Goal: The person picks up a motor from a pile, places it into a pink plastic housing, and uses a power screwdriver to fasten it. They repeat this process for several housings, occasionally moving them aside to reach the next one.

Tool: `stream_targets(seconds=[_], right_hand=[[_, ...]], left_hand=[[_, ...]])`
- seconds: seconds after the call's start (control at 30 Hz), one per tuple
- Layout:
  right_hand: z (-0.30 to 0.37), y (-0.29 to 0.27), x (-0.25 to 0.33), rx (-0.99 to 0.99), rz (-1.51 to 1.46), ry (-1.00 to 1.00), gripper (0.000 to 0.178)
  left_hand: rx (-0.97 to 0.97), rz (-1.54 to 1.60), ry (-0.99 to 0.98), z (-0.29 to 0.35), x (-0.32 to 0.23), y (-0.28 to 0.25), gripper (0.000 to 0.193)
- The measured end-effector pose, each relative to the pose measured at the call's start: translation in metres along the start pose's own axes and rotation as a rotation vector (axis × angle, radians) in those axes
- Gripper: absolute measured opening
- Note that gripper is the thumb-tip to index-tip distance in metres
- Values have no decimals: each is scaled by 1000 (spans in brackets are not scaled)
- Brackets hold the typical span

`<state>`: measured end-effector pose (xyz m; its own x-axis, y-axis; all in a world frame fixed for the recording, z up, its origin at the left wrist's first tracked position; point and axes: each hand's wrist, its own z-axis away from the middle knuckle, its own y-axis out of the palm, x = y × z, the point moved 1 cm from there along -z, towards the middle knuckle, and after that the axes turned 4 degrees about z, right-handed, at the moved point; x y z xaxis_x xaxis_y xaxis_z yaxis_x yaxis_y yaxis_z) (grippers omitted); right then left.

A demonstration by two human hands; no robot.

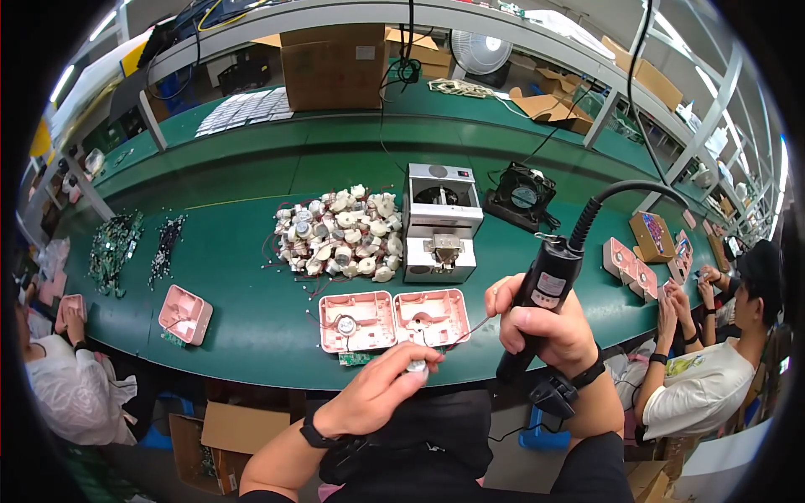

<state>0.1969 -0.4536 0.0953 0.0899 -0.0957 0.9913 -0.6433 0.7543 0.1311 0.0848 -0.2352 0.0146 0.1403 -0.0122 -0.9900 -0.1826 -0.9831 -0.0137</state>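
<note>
My right hand point(558, 331) is wrapped round a black electric screwdriver point(549, 281), its cable rising from the top. A thin dark wire point(474, 330) reaches from near the casing to the right fingertips; I cannot tell whether they pinch it. My left hand point(377, 390) is closed on a small whitish round part point(417, 366), mostly hidden by the fingers. Just beyond it, two pink plastic casing halves lie side by side. The left half point(331, 339) contains a round silver component point(346, 324); the right half point(457, 314) shows wires inside. A green circuit board point(356, 359) pokes out below.
A heap of white motor-like parts with wires point(340, 235) lies beyond the casings, beside a grey box-shaped machine point(440, 222) and a black fan point(521, 194). Another pink casing point(186, 314) and circuit boards point(116, 251) sit left. People work at both sides.
</note>
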Motion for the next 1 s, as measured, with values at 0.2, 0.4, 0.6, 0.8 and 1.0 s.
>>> stream_targets(seconds=[0.2, 0.4, 0.6, 0.8, 1.0], right_hand=[[10, 5, -3, 31, 5, -11, 29], [16, 19, 0, 251, 266, -78, 29], [20, -5, 11, -152, 198, -222, 34], [29, -28, 2, -307, 164, -250, 38], [34, -38, -9, -275, 328, -246, 37]], left_hand=[[354, -54, 67, 2, -3, 0, 28], [196, -331, 24, -22, 12, -3, 30], [-137, -670, 47, -52, 21, -12, 29], [-87, -836, 146, -66, 57, -6, 30], [-148, -1030, 253, -71, 70, -5, 32]])
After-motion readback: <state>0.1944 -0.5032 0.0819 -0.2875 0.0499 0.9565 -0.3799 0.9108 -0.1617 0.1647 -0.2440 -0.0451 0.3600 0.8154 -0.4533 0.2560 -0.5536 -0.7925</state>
